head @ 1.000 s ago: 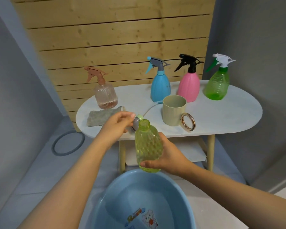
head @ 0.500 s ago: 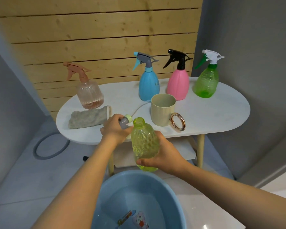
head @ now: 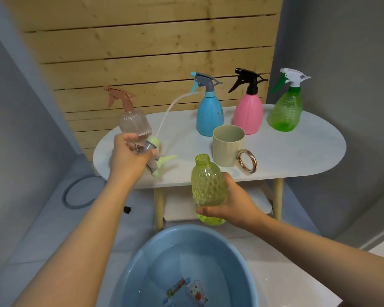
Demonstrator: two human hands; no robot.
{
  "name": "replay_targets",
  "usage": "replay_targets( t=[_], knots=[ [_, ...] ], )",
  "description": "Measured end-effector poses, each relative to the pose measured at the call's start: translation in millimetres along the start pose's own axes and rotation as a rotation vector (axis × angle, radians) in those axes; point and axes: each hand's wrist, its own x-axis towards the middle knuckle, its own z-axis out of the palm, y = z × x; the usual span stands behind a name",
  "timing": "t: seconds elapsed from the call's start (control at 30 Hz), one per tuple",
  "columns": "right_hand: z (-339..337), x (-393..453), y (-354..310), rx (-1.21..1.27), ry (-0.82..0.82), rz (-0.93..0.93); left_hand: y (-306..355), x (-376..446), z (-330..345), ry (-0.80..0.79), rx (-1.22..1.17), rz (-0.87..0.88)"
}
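Now the spray head (head: pixel 153 151) w/ its dip tube (head: pixel 164 116) has come fully clear of the neck and swung off left, pinched in the left grip (head: pixel 131 160) over the surface (head: pixel 297 151) by the clear bottle (head: pixel 134 124). So the yellow bottle (head: pixel 208 187), wrapped low by the right grip (head: pixel 233 204), stands open, prob. ready for filling. Room: basin (head: pixel 186 228) lies below the right grip, cup (head: pixel 227 147) just beyond it, surface edge btwn.

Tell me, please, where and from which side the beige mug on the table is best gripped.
Probably by its gold ring handle, which juts from the upright beige mug toward the front right. Come from that side and hook fingers through the ring. The right hand holds the yellow-green bottle and the left hand the sprayer head, so one must be freed first.
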Motion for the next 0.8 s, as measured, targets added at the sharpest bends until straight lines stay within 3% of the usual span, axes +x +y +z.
replay_targets(
  t=[0.43,0.8],
  knots=[
    [13,45,-39,0.110,0.083,-0.079,64,-8,-89,0.290,-0.080,0.309],
    [19,87,-33,0.113,0.121,-0.057,77,-7,-91,0.231,-0.084,0.431]
  ],
)
